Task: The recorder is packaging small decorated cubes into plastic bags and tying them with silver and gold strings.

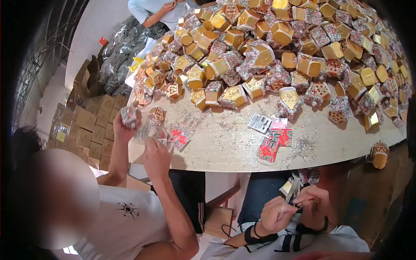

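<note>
Silvery strips [294,188], grasped by left fingers [282,209] and right fingers [308,195], sit just off the table edge [216,168].

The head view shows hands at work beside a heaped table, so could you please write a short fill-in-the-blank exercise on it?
1. The wearer's left hand and right hand meet at a thin shiny bundle, with dark bands around both ____.
2. House-shaped pieces heaped on the table have shiny ____-coloured faces.
3. The nearest co-worker's white shirt bears a ____ emblem.
4. Stacked cardboard boxes stand toward the picture's ____ side.

Missing words: wrists; gold; black; left.
</note>
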Demonstrator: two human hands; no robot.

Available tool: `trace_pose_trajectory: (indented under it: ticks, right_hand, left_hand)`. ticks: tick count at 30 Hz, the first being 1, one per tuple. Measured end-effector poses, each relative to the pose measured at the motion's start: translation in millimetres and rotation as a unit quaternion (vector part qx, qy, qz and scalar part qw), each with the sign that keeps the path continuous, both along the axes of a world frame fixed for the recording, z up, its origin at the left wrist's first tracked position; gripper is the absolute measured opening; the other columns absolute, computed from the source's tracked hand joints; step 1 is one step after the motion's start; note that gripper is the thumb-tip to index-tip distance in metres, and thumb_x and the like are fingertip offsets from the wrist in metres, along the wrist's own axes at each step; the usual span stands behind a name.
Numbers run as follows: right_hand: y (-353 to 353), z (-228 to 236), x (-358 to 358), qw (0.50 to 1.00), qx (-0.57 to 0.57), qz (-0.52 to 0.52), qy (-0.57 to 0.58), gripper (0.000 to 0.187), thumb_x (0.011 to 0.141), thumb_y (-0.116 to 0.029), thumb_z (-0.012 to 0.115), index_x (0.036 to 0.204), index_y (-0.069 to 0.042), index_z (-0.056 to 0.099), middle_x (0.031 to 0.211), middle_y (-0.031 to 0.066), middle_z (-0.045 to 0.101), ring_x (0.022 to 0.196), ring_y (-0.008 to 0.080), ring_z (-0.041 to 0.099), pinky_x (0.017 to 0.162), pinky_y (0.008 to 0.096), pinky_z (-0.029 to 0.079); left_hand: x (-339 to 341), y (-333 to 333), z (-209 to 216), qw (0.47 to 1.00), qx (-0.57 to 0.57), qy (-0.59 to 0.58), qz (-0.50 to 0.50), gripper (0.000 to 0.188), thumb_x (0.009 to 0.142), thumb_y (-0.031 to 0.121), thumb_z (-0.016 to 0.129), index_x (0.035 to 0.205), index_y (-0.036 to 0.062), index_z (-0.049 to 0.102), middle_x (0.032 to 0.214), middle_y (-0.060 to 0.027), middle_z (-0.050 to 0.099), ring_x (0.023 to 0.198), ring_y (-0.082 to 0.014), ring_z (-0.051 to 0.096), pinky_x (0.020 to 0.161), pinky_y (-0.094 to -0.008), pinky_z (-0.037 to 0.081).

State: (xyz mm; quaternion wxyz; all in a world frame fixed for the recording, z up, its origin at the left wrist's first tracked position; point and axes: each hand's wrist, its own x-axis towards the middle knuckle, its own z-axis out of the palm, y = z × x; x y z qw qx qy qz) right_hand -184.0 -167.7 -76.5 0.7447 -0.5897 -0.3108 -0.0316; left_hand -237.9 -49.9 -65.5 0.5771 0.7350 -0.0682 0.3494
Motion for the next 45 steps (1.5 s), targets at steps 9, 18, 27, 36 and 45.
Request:
trace_pose_trajectory:
  ticks: [9,18,27,36,45]
  right_hand:
    - [5,17,2,0.992,-0.036,0.107,0.051,0.027,0.090,-0.009,0.052,0.111,0.007,0.046,0.089,0.0124,0.067,0.073,0.0193,0.055,0.073,0.0310,0.043]
    - [-13,21,26,0.976,-0.187,0.103,-0.039,0.014,0.087,-0.004,0.049,0.078,-0.002,0.060,0.073,0.0071,0.060,0.070,0.0235,0.051,0.064,0.0320,0.041]
    - [-43,19,51,0.947,-0.198,0.251,-0.025,0.029,0.061,0.012,0.049,0.083,-0.001,0.063,0.068,0.0042,0.056,0.069,0.0236,0.050,0.061,0.0314,0.042]
    - [-48,9,59,0.908,-0.206,0.349,-0.103,0.034,0.059,0.006,0.056,0.089,-0.007,0.064,0.075,0.0054,0.055,0.074,0.0242,0.050,0.065,0.0345,0.042]
    - [-42,8,60,0.905,-0.224,0.349,-0.092,0.019,0.059,0.002,0.055,0.077,-0.006,0.058,0.073,0.0035,0.055,0.070,0.0252,0.049,0.062,0.0360,0.040]
  left_hand:
    - [-8,-2,-13,0.997,0.004,-0.037,0.065,0.017,0.073,-0.009,0.061,0.084,0.0024,0.058,0.059,-0.0089,0.050,0.047,-0.0216,0.046,0.044,-0.0304,0.033]
    - [4,4,4,0.997,0.034,0.065,0.008,0.016,0.071,-0.010,0.065,0.081,0.0018,0.061,0.054,-0.0063,0.048,0.045,-0.0159,0.042,0.042,-0.0264,0.031]
    - [6,13,3,0.985,0.115,0.081,-0.097,0.034,0.063,-0.003,0.065,0.096,0.0047,0.070,0.052,-0.0044,0.037,0.047,-0.0202,0.034,0.044,-0.0298,0.027]
    - [1,16,-10,0.973,0.172,0.075,-0.135,0.037,0.064,0.002,0.072,0.100,0.0068,0.069,0.056,-0.0026,0.040,0.049,-0.0184,0.037,0.044,-0.0298,0.031]
    - [12,29,-3,0.957,0.205,0.066,-0.193,0.030,0.066,0.006,0.074,0.096,0.0079,0.069,0.057,-0.0014,0.042,0.050,-0.0175,0.041,0.043,-0.0297,0.031]
